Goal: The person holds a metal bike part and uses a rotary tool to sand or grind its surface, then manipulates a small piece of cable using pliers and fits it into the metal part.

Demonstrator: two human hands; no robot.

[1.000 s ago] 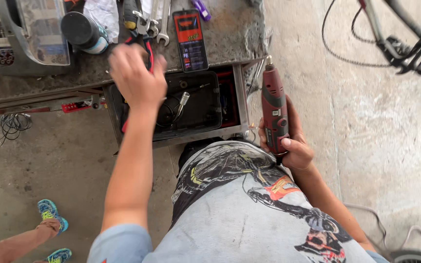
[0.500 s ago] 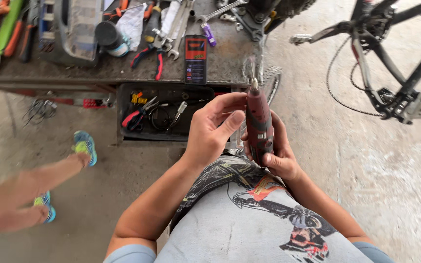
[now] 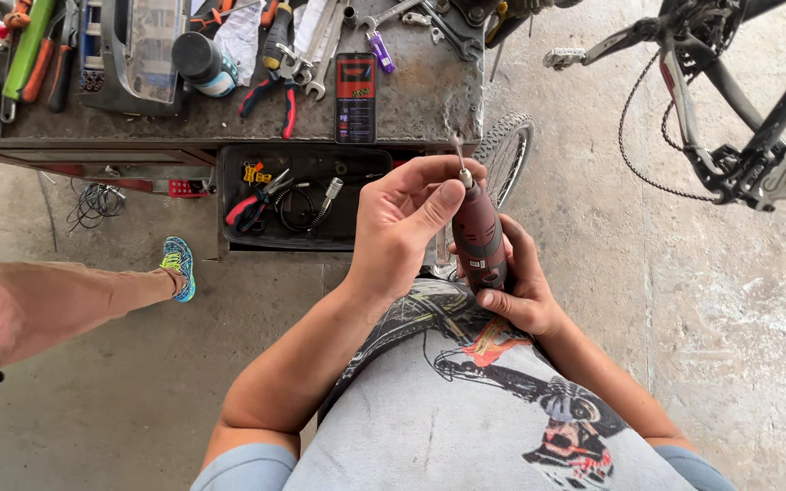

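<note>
The right hand was wrapped around the body of a dark red rotary tool, gripping it upright in front of the person's chest, its nose pointing toward twelve o'clock. The left hand was closed over the tool's top end, thumb and forefinger pinching the collar just below the thin bit that stuck up from it.

At eleven o'clock from the hands an open black drawer hung under the bench, holding red-handled pliers and a coiled cable. On the bench top lay more red-handled pliers, several spanners, a dark can with a black lid, a small purple lighter and a flat black and red card. A bicycle wheel stood just past the bench edge at twelve o'clock from the tool. A bicycle frame with its chain stood at two o'clock, well apart. At nine o'clock another person's leg stretched in, ending in a blue and green shoe on the concrete floor.
</note>
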